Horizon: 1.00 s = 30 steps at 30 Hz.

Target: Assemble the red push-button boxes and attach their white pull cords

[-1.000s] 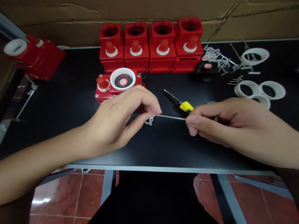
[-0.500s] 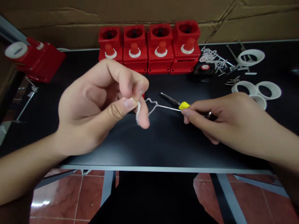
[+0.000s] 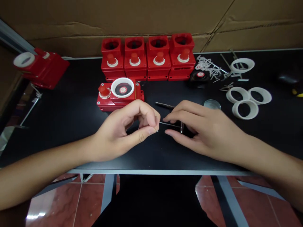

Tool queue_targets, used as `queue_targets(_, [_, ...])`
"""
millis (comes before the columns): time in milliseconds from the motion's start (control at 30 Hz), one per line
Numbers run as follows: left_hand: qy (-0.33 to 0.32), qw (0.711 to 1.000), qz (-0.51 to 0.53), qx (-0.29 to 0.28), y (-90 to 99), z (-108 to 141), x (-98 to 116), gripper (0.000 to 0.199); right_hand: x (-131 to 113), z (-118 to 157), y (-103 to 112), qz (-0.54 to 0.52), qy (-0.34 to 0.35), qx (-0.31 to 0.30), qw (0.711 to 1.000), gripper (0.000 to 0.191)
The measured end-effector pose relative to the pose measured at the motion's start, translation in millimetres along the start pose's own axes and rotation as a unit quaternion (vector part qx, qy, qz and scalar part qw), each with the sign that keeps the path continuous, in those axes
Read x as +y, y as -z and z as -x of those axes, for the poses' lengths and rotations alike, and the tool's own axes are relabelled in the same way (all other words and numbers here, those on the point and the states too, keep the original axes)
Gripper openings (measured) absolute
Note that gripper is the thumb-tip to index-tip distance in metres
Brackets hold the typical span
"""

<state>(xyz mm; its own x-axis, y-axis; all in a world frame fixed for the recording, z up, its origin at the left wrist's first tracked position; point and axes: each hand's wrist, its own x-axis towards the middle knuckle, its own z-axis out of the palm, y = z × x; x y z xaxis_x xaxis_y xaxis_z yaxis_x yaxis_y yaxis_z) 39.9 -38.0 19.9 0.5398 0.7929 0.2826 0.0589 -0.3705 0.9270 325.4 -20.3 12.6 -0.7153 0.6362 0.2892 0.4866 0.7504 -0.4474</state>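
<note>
My left hand (image 3: 123, 135) is closed in a pinch at one end of a thin metal rod with a crosspiece (image 3: 170, 125). A speck of white cord shows under the thumb tip; the rest of the cord is hidden. My right hand (image 3: 208, 135) has its thumb and fingers apart around the rod's crosspiece end, not visibly gripping it. Just beyond the right fingertips lies a screwdriver (image 3: 163, 105), its handle hidden by that hand. Behind my left hand is a red alarm box (image 3: 111, 103) with a white ring (image 3: 114, 92) fitted around its dark round face.
Several red boxes (image 3: 134, 70) stand in a row at the back. Another red box (image 3: 53, 71) sits far left, a rod hanging from it. White rings (image 3: 245, 109), a clear disc (image 3: 213, 104) and a pile of corded rods (image 3: 208, 65) lie to the right.
Both hands have lowered and come closer together. My left fingers have moved from the cord to the rod's end, and my right fingers have opened off the rod. The ringed red box is now visible.
</note>
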Motion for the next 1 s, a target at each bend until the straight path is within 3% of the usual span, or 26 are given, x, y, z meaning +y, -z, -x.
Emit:
queue_targets(167, [-0.141, 0.98, -0.14, -0.024, -2.6, 4.7, 3.7, 0.024, -13.7, -6.6, -21.2, -0.217, 0.058, 0.028, 0.974, 0.009])
queue_targets(300, [-0.197, 0.961, -0.189, -0.043, -5.0, 6.9, 2.4, 0.028, -16.5, -9.1, -32.5, -0.256, 0.068, 0.04, 0.964, 0.023])
queue_targets(400, [-0.185, 0.967, -0.175, -0.027, -6.8, 7.0, -1.6, 0.028, -16.4, -9.4, -30.1, -0.252, 0.055, 0.046, 0.965, 0.024])
queue_targets(533, [-0.105, 0.985, -0.133, 0.02, -7.2, 7.2, -4.4, 0.022, -19.2, -7.3, -19.4, -0.283, 0.013, 0.066, 0.957, 0.006])
queue_targets(700, [-0.004, 0.989, -0.147, -0.023, -5.5, 5.1, 0.8, 0.017, -22.2, -7.0, -12.2, -0.386, -0.138, 0.133, 0.902, 0.005])
queue_targets(800, [-0.009, 0.985, -0.174, -0.011, -2.4, 2.6, 3.9, 0.012, -19.6, -10.7, -12.0, -0.409, -0.191, 0.164, 0.877, 0.018])
queue_targets(1000, [-0.038, 0.985, -0.17, 0.015, 2.1, 0.6, 2.6, 0.009, -14.6, -15.8, -14.6, -0.394, -0.227, 0.147, 0.878, 0.027])
